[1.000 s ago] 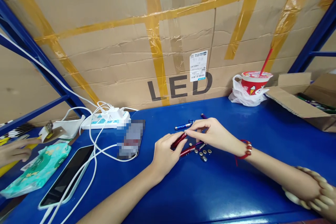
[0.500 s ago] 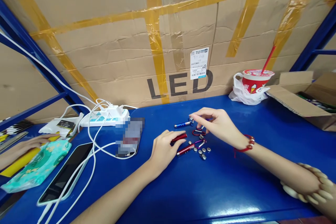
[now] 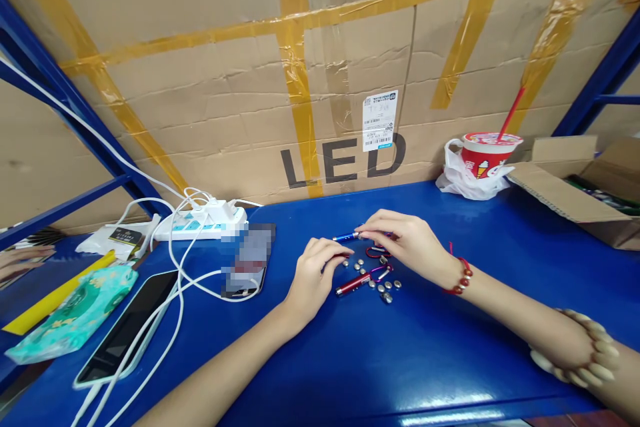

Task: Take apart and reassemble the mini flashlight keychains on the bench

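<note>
My left hand (image 3: pixel 315 277) is closed in a pinch low over the table. The red flashlight tube seen in it earlier is now hidden by its fingers. Under the fingertips lie a few silver button cells (image 3: pixel 357 267). My right hand (image 3: pixel 407 240) has thumb and fingers closed at the right end of a slim blue flashlight (image 3: pixel 345 237); the fingers cover that end. Between the hands is a red carabiner (image 3: pixel 376 253). A red flashlight (image 3: pixel 353 285) with a purple carabiner (image 3: pixel 383 273) lies nearer, several more button cells (image 3: pixel 388 285) beside it.
Phones (image 3: pixel 127 330), white cables and a power strip (image 3: pixel 200 223) are at left, with a green tissue pack (image 3: pixel 73 313). Another person's hand (image 3: pixel 25 257) shows at the far left. A red cup (image 3: pixel 487 157) and an open carton (image 3: pixel 575 193) stand right, before a large cardboard wall (image 3: pixel 225 100).
The red tube has gone from sight at my left hand, and button cells have appeared beneath its fingertips. My right hand has moved slightly left and down onto the blue flashlight's end.
</note>
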`<action>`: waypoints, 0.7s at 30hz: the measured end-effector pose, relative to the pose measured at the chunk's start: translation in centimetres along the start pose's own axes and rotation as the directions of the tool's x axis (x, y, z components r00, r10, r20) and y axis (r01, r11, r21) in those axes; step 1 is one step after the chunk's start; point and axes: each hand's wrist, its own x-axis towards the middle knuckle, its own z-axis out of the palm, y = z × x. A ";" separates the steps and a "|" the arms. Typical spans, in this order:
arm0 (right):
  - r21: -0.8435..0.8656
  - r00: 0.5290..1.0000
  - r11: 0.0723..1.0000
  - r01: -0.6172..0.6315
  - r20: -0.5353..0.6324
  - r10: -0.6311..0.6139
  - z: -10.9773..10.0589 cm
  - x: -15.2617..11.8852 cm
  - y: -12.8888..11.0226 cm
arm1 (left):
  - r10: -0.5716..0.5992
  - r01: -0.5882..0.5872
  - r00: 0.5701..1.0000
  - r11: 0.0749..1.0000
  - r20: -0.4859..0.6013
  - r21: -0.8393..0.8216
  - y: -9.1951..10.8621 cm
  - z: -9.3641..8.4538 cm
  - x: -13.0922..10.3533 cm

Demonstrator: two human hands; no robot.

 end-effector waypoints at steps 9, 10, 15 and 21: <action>-0.487 0.932 0.861 -0.150 0.222 0.288 -1.2 0.4 1.2 | -0.087 0.088 0.996 0.996 0.021 -0.029 -0.5 0.3 0.1; -0.519 0.916 0.836 -0.180 0.220 0.334 -1.5 0.4 1.5 | -0.088 0.089 0.996 0.996 0.026 -0.030 -0.5 0.3 0.1; -0.579 0.859 0.770 -0.268 0.218 0.463 -2.5 0.1 3.4 | -0.096 0.096 0.995 0.995 0.022 -0.034 -0.4 0.4 0.1; -0.518 0.920 0.821 -0.239 0.150 0.363 -1.7 0.4 3.5 | -0.107 0.105 0.993 0.994 -0.056 -0.042 -0.2 0.3 0.1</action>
